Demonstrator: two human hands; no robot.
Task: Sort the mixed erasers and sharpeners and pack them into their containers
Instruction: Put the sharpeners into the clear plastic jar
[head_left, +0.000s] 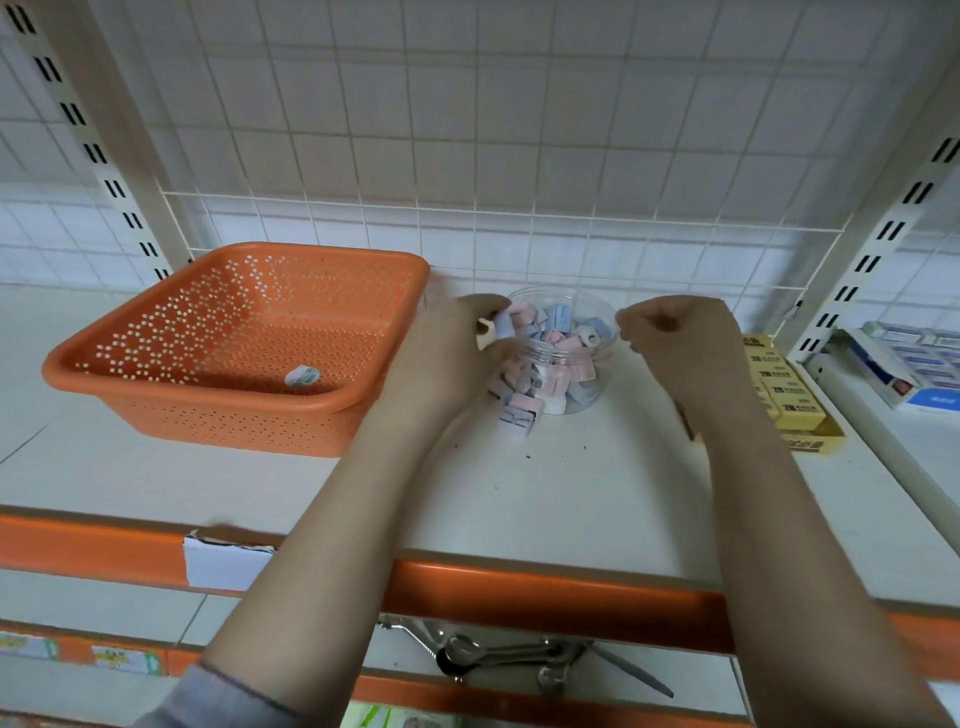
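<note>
A clear plastic jar (563, 358) full of pink, blue and white sharpeners stands on the white shelf between my hands. My left hand (457, 343) is at the jar's left rim and pinches a pale blue sharpener (503, 322) over the opening. My right hand (680, 338) hovers at the jar's right side with its fingers curled; nothing shows in it. An orange perforated basket (104, 364) sits to the left and holds a single small white and green item (302, 376). A yellow box of erasers (789, 400) lies to the right, partly hidden by my right forearm.
A wire grid backs the shelf (545, 493). On the neighbouring shelf at the far right lie blue and white boxes (914, 369). Metal spoons and utensils (519, 657) hang below the orange shelf edge. Small dark crumbs dot the shelf in front of the jar.
</note>
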